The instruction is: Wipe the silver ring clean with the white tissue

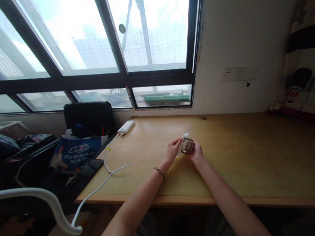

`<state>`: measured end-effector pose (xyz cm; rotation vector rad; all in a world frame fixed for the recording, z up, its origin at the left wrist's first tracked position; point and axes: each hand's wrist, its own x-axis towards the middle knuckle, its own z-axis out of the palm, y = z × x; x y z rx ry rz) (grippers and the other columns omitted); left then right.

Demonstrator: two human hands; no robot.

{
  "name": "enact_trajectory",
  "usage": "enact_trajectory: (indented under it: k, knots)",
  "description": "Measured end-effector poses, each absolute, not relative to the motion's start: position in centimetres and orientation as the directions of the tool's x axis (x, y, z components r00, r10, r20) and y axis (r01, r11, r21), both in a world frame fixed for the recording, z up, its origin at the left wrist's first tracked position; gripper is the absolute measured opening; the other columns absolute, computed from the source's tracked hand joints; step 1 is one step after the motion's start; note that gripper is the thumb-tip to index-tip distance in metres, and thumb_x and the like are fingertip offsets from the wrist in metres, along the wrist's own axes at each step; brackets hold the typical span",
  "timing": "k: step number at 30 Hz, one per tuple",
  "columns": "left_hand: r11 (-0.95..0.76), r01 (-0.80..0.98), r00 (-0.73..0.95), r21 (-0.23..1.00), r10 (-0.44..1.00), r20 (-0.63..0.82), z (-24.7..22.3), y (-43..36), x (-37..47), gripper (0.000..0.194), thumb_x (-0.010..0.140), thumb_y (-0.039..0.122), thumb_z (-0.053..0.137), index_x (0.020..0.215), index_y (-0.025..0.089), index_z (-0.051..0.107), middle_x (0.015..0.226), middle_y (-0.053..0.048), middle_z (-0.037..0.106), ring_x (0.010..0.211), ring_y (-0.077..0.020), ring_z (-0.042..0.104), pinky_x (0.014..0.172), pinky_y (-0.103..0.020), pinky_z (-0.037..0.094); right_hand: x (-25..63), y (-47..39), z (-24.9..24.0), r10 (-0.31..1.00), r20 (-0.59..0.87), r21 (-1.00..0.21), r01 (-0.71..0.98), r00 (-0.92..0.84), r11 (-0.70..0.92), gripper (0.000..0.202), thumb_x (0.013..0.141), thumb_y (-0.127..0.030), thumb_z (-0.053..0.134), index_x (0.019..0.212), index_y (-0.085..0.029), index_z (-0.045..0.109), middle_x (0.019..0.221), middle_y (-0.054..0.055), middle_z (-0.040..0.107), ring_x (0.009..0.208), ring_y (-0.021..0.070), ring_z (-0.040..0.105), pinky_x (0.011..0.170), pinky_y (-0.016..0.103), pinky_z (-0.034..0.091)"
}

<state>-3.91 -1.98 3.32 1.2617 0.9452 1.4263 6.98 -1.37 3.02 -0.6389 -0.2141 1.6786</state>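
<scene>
My right hand wraps round a small dark, shiny glass cup, tilted so that one round end faces me. I cannot tell whether that end is the mouth or the base. Pinched in my left hand is a thin white wipe, pressed against the cup's left side. Both hands are above the middle of the wooden table. A braided bracelet circles my left wrist.
A white power bank lies at the table's left edge, with a white cable trailing from it. Left of the table stands a black chair with a blue bag. A thick white curved tube crosses the lower left.
</scene>
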Motion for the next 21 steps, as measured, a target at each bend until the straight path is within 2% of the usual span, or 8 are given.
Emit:
enact_trajectory:
  k: [5, 9, 11, 16, 21]
  knots:
    - [-0.224, -0.148, 0.010, 0.963, 0.974, 0.228, 2.7, -1.9, -3.7, 0.035, 0.070, 0.037, 0.058, 0.096, 0.014, 0.065, 0.095, -0.008, 0.065, 0.085, -0.0218, 0.059, 0.074, -0.031, 0.045, 8.1, -0.7, 2.6, 0.971, -0.239, -0.474, -0.872, -0.006, -0.122, 0.037, 0.086, -0.034, 0.028, 0.074, -0.016, 0.058, 0.068, 0.004, 0.065, 0.065, 0.0145, 0.061, 0.069, 0.030, 0.049]
    - [-0.262, -0.042, -0.029, 0.964, 0.965, 0.261, 2.2, -2.5, -3.2, 0.030, 0.071, 0.030, 0.058, 0.094, 0.013, 0.065, 0.092, -0.010, 0.066, 0.084, -0.0225, 0.060, 0.074, -0.033, 0.046, 9.1, 0.0, 1.8, 0.973, -0.200, -0.499, -0.867, 0.112, -0.003, 0.033, 0.085, -0.032, 0.028, 0.075, -0.019, 0.057, 0.067, 0.001, 0.064, 0.064, 0.0147, 0.061, 0.068, 0.033, 0.049]
    - [-0.322, 0.037, -0.051, 0.946, 0.945, 0.323, 2.1, -3.0, -2.9, 0.027, 0.073, 0.025, 0.055, 0.096, 0.014, 0.064, 0.093, -0.009, 0.066, 0.085, -0.0218, 0.060, 0.077, -0.034, 0.046, 9.4, 0.2, 1.7, 0.974, -0.181, -0.501, -0.865, 0.134, 0.026, 0.031, 0.084, -0.031, 0.029, 0.078, -0.019, 0.058, 0.069, 0.001, 0.065, 0.066, 0.0151, 0.061, 0.068, 0.034, 0.049]
    - [-0.604, 0.279, 0.065, 0.746, 0.787, 0.613, 2.2, -3.9, -2.5, 0.037, 0.079, 0.009, 0.038, 0.109, 0.022, 0.057, 0.116, -0.005, 0.055, 0.106, -0.0176, 0.050, 0.093, -0.037, 0.040, 9.8, 0.2, 2.1, 0.959, -0.261, -0.446, -0.895, 0.110, -0.018, 0.032, 0.083, -0.030, 0.030, 0.080, -0.018, 0.059, 0.075, 0.004, 0.066, 0.072, 0.0159, 0.061, 0.066, 0.032, 0.049]
    - [-0.774, 0.388, 0.279, 0.500, 0.616, 0.737, 1.9, -4.4, -2.3, 0.045, 0.079, 0.003, 0.031, 0.115, 0.022, 0.051, 0.118, -0.005, 0.053, 0.114, -0.0169, 0.042, 0.097, -0.040, 0.037, 10.4, 0.5, 2.0, 0.952, -0.291, -0.406, -0.913, 0.091, -0.036, 0.034, 0.083, -0.032, 0.028, 0.077, -0.016, 0.058, 0.068, 0.005, 0.065, 0.064, 0.0157, 0.061, 0.058, 0.029, 0.050]
